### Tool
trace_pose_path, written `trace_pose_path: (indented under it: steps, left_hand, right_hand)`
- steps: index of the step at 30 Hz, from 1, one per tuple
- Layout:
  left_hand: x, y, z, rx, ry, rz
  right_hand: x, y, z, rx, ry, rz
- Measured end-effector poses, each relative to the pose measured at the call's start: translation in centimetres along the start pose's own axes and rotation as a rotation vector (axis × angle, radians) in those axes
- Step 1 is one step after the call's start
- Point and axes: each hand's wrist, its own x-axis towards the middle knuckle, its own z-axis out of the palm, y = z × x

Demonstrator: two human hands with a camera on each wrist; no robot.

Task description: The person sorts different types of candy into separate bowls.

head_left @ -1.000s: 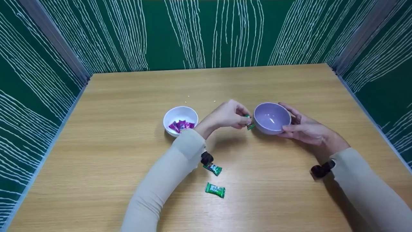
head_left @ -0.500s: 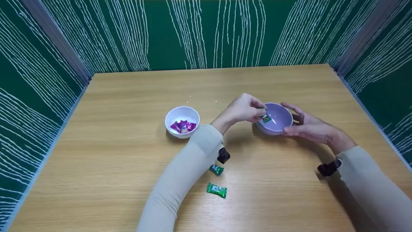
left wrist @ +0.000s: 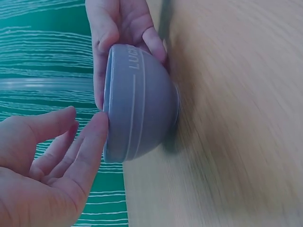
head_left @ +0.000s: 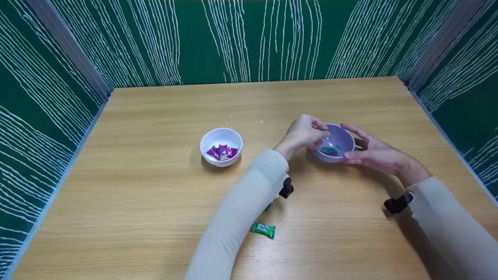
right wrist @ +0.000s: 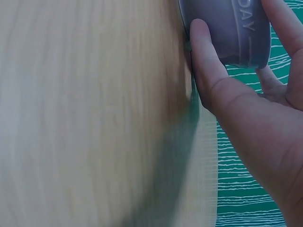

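A purple bowl [head_left: 343, 136] stands upright on the table, with a green-wrapped candy [head_left: 330, 150] inside it. My right hand [head_left: 375, 155] grips the bowl from the right, thumb and fingers spread round its side. Over the bowl's left rim is my left hand [head_left: 307, 131], holding nothing. The left wrist view shows the left thumb apart from the relaxed fingers [left wrist: 87, 146], one fingertip right at the rim. Raised lettering marks the bowl's outside in both wrist views.
To the left stands a white bowl [head_left: 220, 134] with several pink-purple wrapped candies [head_left: 223, 153]. A green candy [head_left: 263, 230] lies on the wooden table [head_left: 136, 194] near the front. Another green candy [head_left: 268, 207] is mostly hidden by the left sleeve [head_left: 249, 206].
My left hand has moved right with a green candy, carried it over the purple bowl and let it go inside. The right hand keeps its grip on the bowl.
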Motion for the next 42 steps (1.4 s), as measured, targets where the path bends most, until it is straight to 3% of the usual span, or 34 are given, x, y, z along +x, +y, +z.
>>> trace_pose_path:
  steps: [7,15,24,31,42]
  left_hand:
    - [-0.1,0.1,0.1,-0.001,-0.033,-0.003]
    - [-0.9,0.0,-1.1,0.049,-0.091,0.023]
    - [-2.0,0.2,-3.0,0.171,-0.225,0.058]
    - [-3.7,0.5,-4.1,0.272,-0.315,0.080]
    - [-5.9,-0.3,-6.6,0.465,-0.494,0.209]
  right_hand:
    - [-0.3,0.1,-0.1,0.022,-0.010,0.000]
    - [-0.1,0.1,-0.1,0.010,-0.013,-0.002]
    - [0.0,0.0,-0.2,0.090,-0.040,0.002]
    - [-0.1,0.4,0.1,0.107,-0.028,0.004]
    - [-0.1,0.4,0.0,0.109,-0.021,-0.001]
